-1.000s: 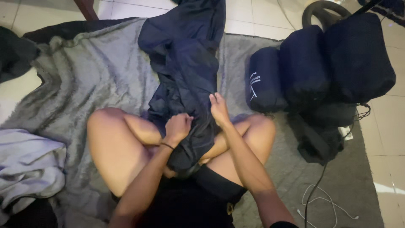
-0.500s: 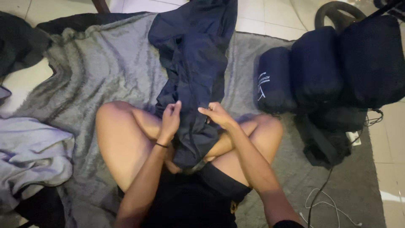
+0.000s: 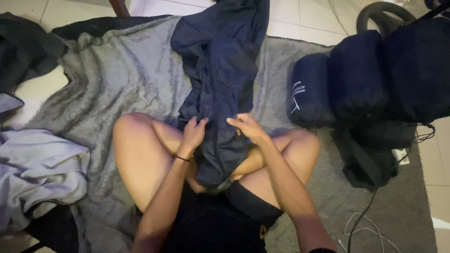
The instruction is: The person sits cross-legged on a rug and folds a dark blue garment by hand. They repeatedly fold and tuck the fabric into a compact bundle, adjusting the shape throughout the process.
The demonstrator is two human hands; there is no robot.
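1. Head view, far left: a pale lilac cloth lies bunched on the floor beside the grey blanket, set apart from what you are handling.
2. You sit cross-legged on that blanket, so your lap serves as the working surface.
3. Your left hand is closed, fingers curled into the left edge of the dark navy fabric, pinching a fold just above your knee.
4. The navy fabric runs away from you in a long strip up the blanket, its near end draped down between your legs; it lies stretched out, probably so its length stays flat while you work the near end.
5. Your right hand is also closed on the fabric, thumb and fingers gripping the right edge, near the left hand, holding the width taut.
6. Far right, three dark navy stuffed rolls stand side by side at the blanket's edge, with white cables trailing on the floor nearby.
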